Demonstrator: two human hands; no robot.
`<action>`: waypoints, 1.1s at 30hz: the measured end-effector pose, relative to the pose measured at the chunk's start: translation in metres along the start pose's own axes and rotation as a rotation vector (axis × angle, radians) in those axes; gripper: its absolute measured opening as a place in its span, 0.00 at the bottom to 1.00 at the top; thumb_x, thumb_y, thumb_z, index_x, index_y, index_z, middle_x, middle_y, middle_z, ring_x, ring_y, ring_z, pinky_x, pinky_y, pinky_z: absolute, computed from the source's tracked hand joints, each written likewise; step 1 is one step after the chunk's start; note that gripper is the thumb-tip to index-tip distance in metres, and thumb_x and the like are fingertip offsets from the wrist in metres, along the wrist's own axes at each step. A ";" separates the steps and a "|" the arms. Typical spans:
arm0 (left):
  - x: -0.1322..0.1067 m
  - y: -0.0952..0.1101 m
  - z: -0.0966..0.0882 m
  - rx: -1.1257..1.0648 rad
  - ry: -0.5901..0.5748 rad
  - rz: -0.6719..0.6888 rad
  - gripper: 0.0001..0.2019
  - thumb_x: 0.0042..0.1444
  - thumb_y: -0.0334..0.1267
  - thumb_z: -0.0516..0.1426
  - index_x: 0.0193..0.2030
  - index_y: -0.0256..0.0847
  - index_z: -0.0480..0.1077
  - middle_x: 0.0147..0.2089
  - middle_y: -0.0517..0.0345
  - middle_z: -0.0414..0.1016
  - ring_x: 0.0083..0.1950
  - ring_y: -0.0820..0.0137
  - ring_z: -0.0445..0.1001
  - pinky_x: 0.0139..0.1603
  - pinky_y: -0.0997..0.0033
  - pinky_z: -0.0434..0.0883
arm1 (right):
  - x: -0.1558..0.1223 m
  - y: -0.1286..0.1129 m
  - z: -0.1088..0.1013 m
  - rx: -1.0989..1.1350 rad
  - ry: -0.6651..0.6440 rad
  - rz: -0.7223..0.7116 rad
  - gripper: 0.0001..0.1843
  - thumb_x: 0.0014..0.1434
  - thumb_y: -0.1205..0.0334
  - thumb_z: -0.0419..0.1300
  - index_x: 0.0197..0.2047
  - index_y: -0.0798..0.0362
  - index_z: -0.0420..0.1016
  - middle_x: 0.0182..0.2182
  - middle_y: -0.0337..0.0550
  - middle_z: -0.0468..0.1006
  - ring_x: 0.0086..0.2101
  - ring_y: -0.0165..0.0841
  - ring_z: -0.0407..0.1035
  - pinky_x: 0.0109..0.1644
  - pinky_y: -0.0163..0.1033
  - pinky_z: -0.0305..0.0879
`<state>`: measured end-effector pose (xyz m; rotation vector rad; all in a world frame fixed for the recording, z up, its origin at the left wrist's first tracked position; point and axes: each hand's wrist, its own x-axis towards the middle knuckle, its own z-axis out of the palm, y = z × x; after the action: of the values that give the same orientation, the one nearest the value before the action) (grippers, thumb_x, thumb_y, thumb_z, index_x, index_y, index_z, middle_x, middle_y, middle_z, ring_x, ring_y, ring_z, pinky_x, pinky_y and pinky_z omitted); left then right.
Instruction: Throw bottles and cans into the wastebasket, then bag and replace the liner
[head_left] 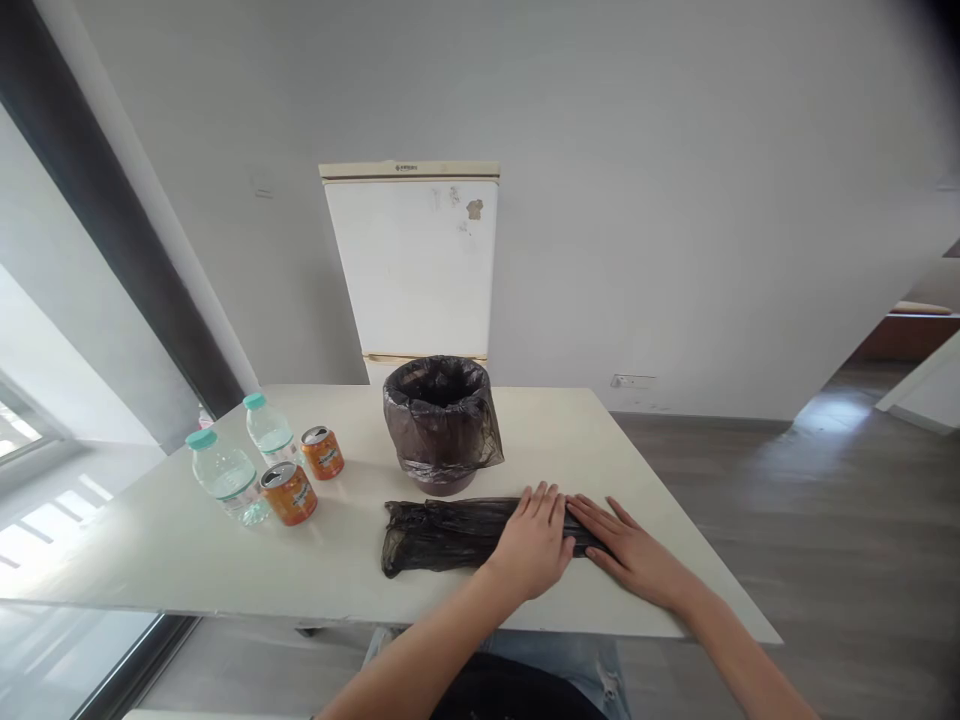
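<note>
Forearms (439, 640) (739, 645) aslant (hands (534, 540) (636, 555) palm-down)

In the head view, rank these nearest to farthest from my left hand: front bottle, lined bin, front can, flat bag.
1. Flat bag: under the left hand.
2. Lined bin: beyond the bag.
3. Front can: left of bin.
4. Front bottle: farthest left.

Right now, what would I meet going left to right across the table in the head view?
Nearer bottle, nearer can, farther can, lined bin, left hand, right hand. Left out, overlapping others: farther bottle, black bag.
</note>
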<state>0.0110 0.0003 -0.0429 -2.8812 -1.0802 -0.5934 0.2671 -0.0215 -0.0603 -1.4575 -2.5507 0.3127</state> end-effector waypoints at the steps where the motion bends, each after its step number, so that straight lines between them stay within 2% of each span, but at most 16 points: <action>1: 0.007 0.004 0.010 0.011 -0.027 0.006 0.34 0.75 0.50 0.42 0.75 0.22 0.57 0.77 0.33 0.58 0.80 0.50 0.54 0.80 0.49 0.54 | 0.000 0.001 0.001 -0.001 -0.006 -0.005 0.37 0.76 0.43 0.46 0.81 0.35 0.34 0.78 0.39 0.45 0.75 0.43 0.44 0.80 0.60 0.33; 3: 0.015 0.011 0.027 0.034 -0.063 -0.004 0.36 0.75 0.50 0.41 0.75 0.19 0.56 0.77 0.29 0.57 0.79 0.48 0.54 0.79 0.47 0.55 | 0.001 0.001 0.001 -0.008 -0.020 -0.019 0.37 0.76 0.43 0.46 0.81 0.37 0.34 0.78 0.41 0.45 0.75 0.43 0.44 0.80 0.61 0.33; 6: 0.016 0.014 0.045 0.040 -0.072 -0.030 0.35 0.75 0.49 0.40 0.77 0.20 0.53 0.77 0.30 0.56 0.79 0.48 0.55 0.78 0.45 0.57 | 0.001 0.001 0.001 -0.021 -0.025 -0.029 0.37 0.76 0.44 0.46 0.81 0.38 0.35 0.78 0.43 0.45 0.75 0.43 0.44 0.80 0.61 0.31; 11: 0.004 0.003 0.049 0.035 -0.086 -0.022 0.36 0.75 0.52 0.40 0.78 0.23 0.51 0.79 0.34 0.51 0.81 0.51 0.50 0.79 0.47 0.55 | 0.001 0.001 0.001 -0.021 0.001 -0.039 0.36 0.77 0.45 0.46 0.81 0.37 0.35 0.78 0.42 0.46 0.75 0.42 0.44 0.80 0.61 0.33; 14: -0.010 -0.011 0.043 0.033 -0.083 -0.034 0.37 0.75 0.54 0.39 0.79 0.25 0.51 0.80 0.36 0.50 0.81 0.53 0.49 0.79 0.47 0.54 | 0.001 0.000 0.000 -0.019 0.006 -0.040 0.35 0.77 0.46 0.45 0.81 0.36 0.36 0.78 0.41 0.46 0.75 0.41 0.45 0.80 0.61 0.32; 19: -0.045 -0.046 0.025 0.080 -0.060 -0.071 0.35 0.76 0.52 0.40 0.81 0.32 0.44 0.81 0.40 0.48 0.82 0.56 0.49 0.79 0.48 0.55 | 0.001 -0.004 -0.003 -0.002 -0.016 -0.015 0.34 0.77 0.45 0.44 0.80 0.35 0.37 0.78 0.38 0.46 0.75 0.42 0.45 0.80 0.62 0.31; 24: -0.083 -0.082 0.000 0.086 -0.093 -0.171 0.35 0.76 0.53 0.41 0.81 0.33 0.47 0.81 0.40 0.50 0.81 0.55 0.52 0.78 0.47 0.56 | 0.001 -0.006 -0.004 0.021 -0.003 -0.015 0.34 0.77 0.44 0.44 0.80 0.34 0.36 0.78 0.37 0.46 0.75 0.43 0.46 0.80 0.60 0.30; 26: -0.098 -0.095 -0.009 0.079 -0.090 -0.210 0.33 0.76 0.52 0.41 0.81 0.36 0.46 0.80 0.42 0.52 0.80 0.55 0.54 0.78 0.46 0.56 | 0.000 -0.005 -0.005 0.026 -0.003 -0.020 0.34 0.77 0.44 0.44 0.80 0.34 0.36 0.78 0.36 0.45 0.75 0.43 0.46 0.80 0.59 0.31; 30: -0.121 -0.107 -0.024 0.036 -0.089 -0.256 0.32 0.76 0.51 0.43 0.81 0.45 0.45 0.80 0.49 0.56 0.79 0.57 0.57 0.78 0.44 0.52 | 0.000 -0.004 -0.004 0.030 -0.028 -0.009 0.34 0.77 0.44 0.42 0.80 0.33 0.35 0.78 0.35 0.43 0.75 0.43 0.45 0.80 0.59 0.29; 33: -0.127 -0.106 -0.033 0.018 -0.083 -0.315 0.36 0.72 0.58 0.48 0.81 0.45 0.49 0.77 0.45 0.60 0.77 0.51 0.59 0.77 0.41 0.52 | 0.000 -0.003 -0.004 0.038 -0.055 0.008 0.34 0.77 0.43 0.41 0.81 0.33 0.35 0.78 0.34 0.42 0.76 0.43 0.43 0.80 0.60 0.27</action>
<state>-0.1548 -0.0038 -0.0700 -2.7611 -1.5589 -0.4698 0.2657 -0.0222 -0.0560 -1.4656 -2.5679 0.4057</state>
